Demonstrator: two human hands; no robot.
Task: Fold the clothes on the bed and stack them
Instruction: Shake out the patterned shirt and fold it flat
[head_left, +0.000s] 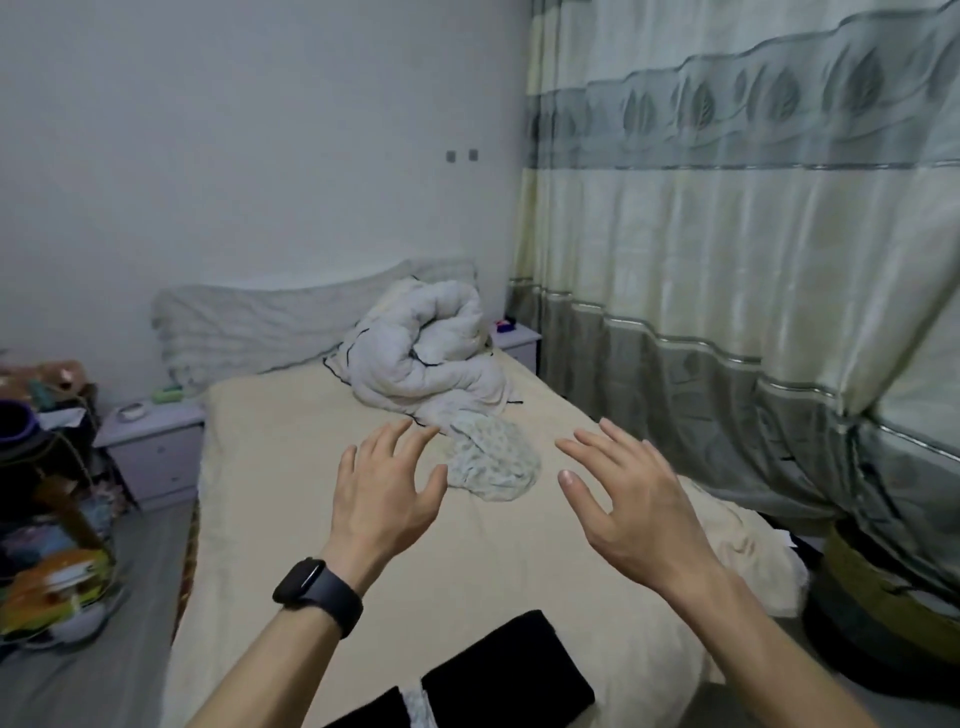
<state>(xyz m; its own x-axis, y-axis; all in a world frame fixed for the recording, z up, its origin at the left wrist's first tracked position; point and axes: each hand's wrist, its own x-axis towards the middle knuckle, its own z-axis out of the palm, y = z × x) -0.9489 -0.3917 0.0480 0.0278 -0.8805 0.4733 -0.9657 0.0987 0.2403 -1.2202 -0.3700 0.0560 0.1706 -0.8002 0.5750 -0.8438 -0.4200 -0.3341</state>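
Crumpled white patterned garment (496, 462) is found mid-way up the cream-sheeted bed (291, 467), touching a rumpled white duvet (431, 353). A folded black cloth (509, 670) is noted at the near edge, bare sheet between. Left hand (387, 486) and right hand (631, 501) are held spread, grasping nothing.

The bed sheet (291, 467) is matt cream cloth, smooth with faint creases. At twelve o'clock on it, the quilt (431, 353) is puffy white cloth with dark piping. Just nearer, the printed garment (493, 462) is thin, crumpled fabric. At six o'clock the black garment (498, 675) looks dense and matt. The curtain (727, 234) at two o'clock has a satin sheen. The watch (317, 592) at seven o'clock has a matt strap and a glossy face.
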